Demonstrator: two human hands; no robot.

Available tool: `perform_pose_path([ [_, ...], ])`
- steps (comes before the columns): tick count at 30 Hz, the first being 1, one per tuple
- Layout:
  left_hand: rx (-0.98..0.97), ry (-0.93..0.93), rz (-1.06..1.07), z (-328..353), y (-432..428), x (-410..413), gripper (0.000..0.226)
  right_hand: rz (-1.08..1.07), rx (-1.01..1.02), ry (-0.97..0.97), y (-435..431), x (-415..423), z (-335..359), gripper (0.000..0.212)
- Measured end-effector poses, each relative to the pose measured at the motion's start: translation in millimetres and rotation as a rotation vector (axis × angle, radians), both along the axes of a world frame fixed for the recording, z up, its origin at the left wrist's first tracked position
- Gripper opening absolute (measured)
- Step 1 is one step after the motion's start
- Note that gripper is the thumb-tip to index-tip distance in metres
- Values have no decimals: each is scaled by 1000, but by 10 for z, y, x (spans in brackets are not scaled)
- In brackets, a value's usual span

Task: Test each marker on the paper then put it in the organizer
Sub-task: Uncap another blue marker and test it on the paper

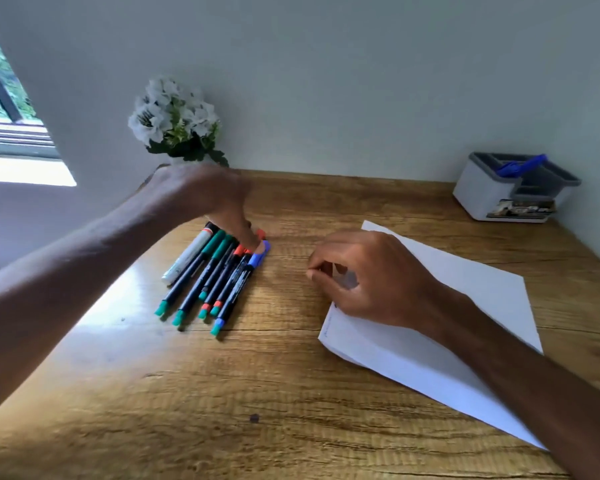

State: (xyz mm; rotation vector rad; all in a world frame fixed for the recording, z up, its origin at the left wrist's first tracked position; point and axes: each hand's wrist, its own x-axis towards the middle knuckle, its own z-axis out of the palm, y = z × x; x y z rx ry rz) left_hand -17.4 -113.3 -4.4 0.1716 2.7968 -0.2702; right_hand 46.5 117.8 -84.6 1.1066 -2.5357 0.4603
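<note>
About seven markers [236, 292] overlap at centre-left, too bunched to count surely, plus one blue marker [520, 164] in one organizer [478, 195] upper right, one paper sheet [465, 306] and one flower bunch [174, 116].

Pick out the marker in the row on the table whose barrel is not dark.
The white-barrelled marker at the left end of the row. The other markers all have dark barrels with green, red or blue caps.
</note>
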Motion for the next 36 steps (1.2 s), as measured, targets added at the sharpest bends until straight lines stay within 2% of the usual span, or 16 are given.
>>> perform_pose_path([
  [3, -137, -191, 187, 13, 66, 131, 126, -9, -3, -3, 10, 5, 12, 17],
  [8, -9, -256, 223, -77, 39, 80, 140, -3, -2, -11, 7, 8, 5, 17],
  [13, 170, -186, 147, -145, 115, 60, 126, 10, 2, -24, 15, 5, 32, 15],
  [15, 227, -106, 96, -164, 144, 53, 119, 2, -7, -35, 30, -2, 44, 15],
  [20, 261, 152, -85, -268, 212, -20, 90, -37, -19, -9, 91, -21, 81, 11],
  [27, 373, 332, -287, -380, 332, -20, 58, -36, -66, 20, 133, -48, 116, 4],
  [32, 448, 371, -259, -559, 469, -11, 31, -89, -85, -7, 188, -77, 128, 7],
  [36, 504, 376, -221, -623, 481, -65, 30, -180, -126, -21, 255, -114, 136, 8],
])
